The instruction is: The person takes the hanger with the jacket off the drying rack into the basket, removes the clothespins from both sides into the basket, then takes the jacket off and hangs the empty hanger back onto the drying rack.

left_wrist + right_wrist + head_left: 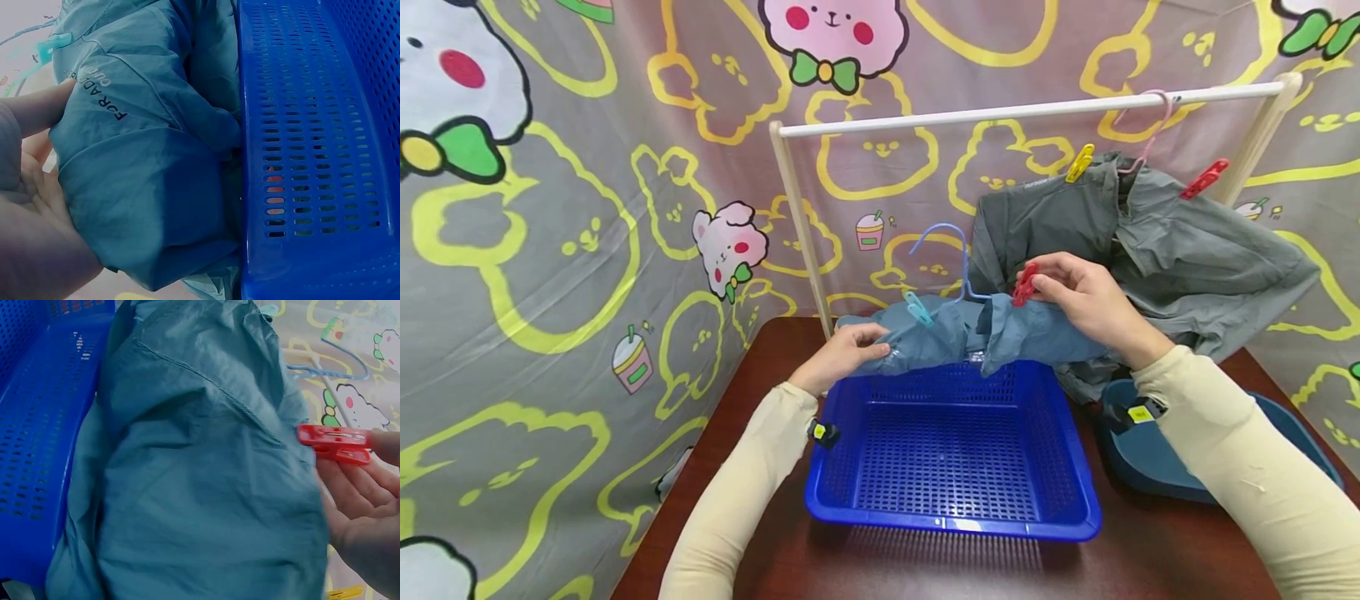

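Observation:
A blue jacket (917, 346) with small dark lettering hangs over the back of the blue basket, a blue hanger (964, 258) at its neck. My left hand (850, 350) pinches its left shoulder, thumb on the printed cloth (144, 125) and fingers behind. On that side a light-blue clothespin (918, 309) clips cloth beside the hanger. With thumb and fingers my right hand (1086, 296) squeezes a red clothespin (1025, 285) at the other shoulder. In the right wrist view the red clothespin's tip (307, 434) meets the jacket's upper edge.
Below the jacket, the blue basket (955, 525) stands on a dark wooden table (760, 500). Behind runs a rack's white bar (925, 119). A grey jacket (1045, 225) hangs there from a pink hanger (1165, 117), with yellow (1080, 163) and red clothespins. A teal basin (1157, 471) stands at right.

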A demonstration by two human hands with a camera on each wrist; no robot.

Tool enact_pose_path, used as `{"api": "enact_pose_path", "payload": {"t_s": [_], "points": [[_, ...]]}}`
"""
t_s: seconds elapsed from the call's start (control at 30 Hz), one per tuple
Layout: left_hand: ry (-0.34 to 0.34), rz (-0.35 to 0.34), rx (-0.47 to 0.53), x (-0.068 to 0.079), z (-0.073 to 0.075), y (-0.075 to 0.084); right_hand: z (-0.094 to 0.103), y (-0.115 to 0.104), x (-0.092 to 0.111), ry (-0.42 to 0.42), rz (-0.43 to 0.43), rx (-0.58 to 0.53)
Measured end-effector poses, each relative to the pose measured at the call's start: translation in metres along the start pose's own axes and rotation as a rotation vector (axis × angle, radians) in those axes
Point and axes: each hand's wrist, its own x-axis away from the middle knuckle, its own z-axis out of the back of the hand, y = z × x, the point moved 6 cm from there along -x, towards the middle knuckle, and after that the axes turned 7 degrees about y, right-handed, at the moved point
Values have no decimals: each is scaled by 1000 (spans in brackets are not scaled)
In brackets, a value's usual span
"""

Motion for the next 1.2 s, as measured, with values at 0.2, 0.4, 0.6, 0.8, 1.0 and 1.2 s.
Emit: {"api": "enact_pose_path", "payload": {"t_s": [0.2, 0.4, 0.6, 0.8, 1.0, 1.2], "points": [[-1, -25, 8, -3, -3, 2, 6, 0, 0, 70, 1, -146], [-6, -18, -3, -2, -4, 1, 15, 1, 2, 133, -9, -306], [19, -5, 0, -1, 1, 1, 30, 2, 11, 85, -71, -351], [45, 4, 6, 2, 6, 2, 53, 9, 23, -12, -185, -483], [85, -16, 3, 1, 9, -2, 85, 25, 38, -37, -257, -577], [93, -9, 1, 1, 12, 0, 112, 49, 56, -146, -365, -781]]}}
